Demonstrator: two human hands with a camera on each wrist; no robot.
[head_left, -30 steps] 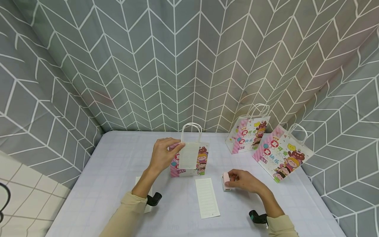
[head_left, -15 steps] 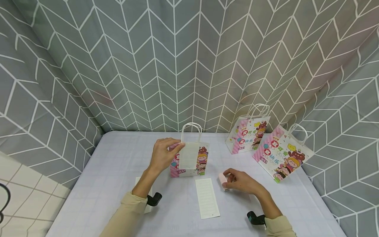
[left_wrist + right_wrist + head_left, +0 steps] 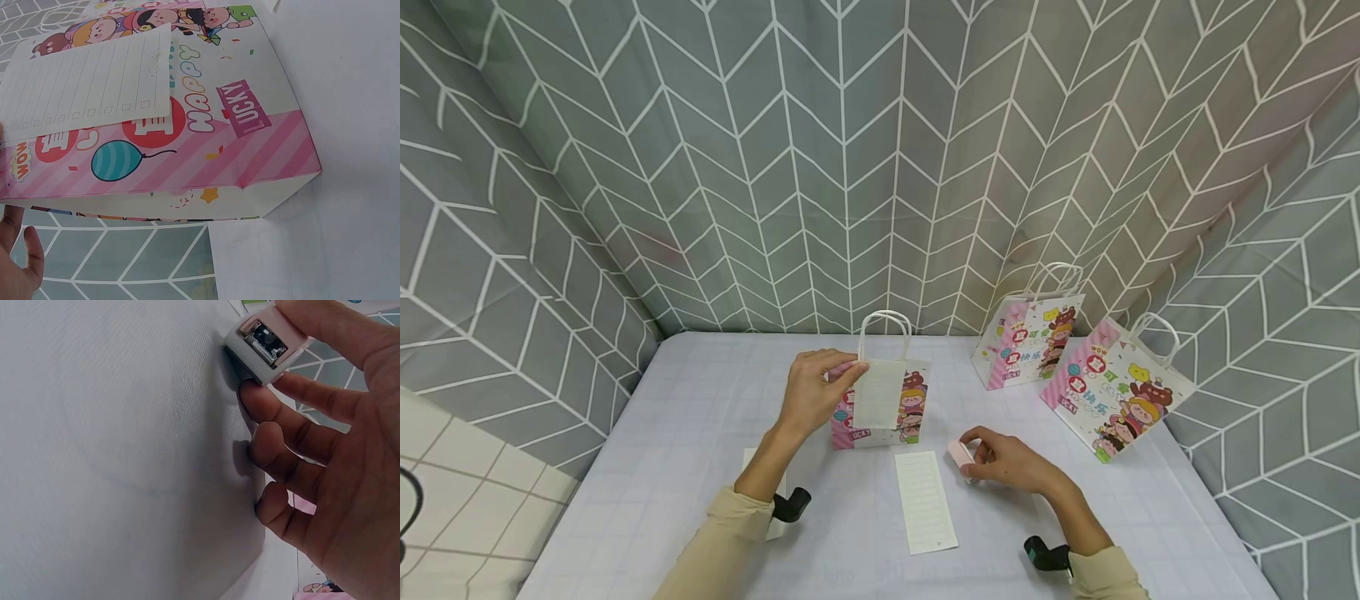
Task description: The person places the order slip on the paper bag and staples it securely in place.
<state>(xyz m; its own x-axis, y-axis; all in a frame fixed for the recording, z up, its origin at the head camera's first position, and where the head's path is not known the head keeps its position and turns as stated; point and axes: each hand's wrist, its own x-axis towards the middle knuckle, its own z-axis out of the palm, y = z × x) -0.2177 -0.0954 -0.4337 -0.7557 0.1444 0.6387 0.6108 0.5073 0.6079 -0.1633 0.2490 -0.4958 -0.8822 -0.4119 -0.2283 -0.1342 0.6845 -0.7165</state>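
L hand (image 3: 815,392) pinching lined slip (image 3: 877,396) against bag (image 3: 914,408); R hand (image 3: 1011,461) gripping pink stapler (image 3: 958,455), loose sheet (image 3: 927,504) just L, 2 more bags (image 3: 1116,396) far R; L forearm (image 3: 747,510) part-blocks another paper (image 3: 774,531).

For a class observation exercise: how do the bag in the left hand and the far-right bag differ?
The left hand pinches the held bag; no hand touches the far-right bag. A lined slip covers part of the held bag's front; the far-right bag's front is uncovered. In the head view, the held bag looks nearly straight, the far-right bag clearly slanted. Both share the pink-striped cartoon print.
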